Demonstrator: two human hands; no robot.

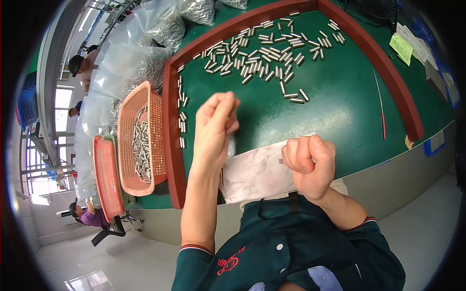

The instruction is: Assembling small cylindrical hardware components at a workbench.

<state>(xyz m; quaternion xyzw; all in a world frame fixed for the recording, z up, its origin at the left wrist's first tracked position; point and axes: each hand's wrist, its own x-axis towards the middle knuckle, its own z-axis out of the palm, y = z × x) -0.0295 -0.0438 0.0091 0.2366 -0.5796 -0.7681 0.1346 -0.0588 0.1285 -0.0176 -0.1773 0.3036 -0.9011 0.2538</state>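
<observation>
My left hand (218, 116) is closed above the green tabletop, its fingers curled together; whatever they may hold is hidden. Closed as well, my right hand (309, 162) is over the right side of a smudged whitish cloth or sheet (257, 169) at the near edge. A small grey metal piece (281, 161) pokes out by its fingers, mostly hidden. Beyond both hands, many short shiny metal cylinders (267, 56) lie loose on the green surface. A few cylinders (296, 97) lie apart from the pile, nearer to me.
A dark red raised rim (174, 106) frames the tabletop. Left of it stand an orange basket (158, 140) of metal cylinders and a red basket (108, 179). Filled plastic bags (165, 29) line the far left. A thin red-handled tool (383, 126) lies at right. Other people are at far left.
</observation>
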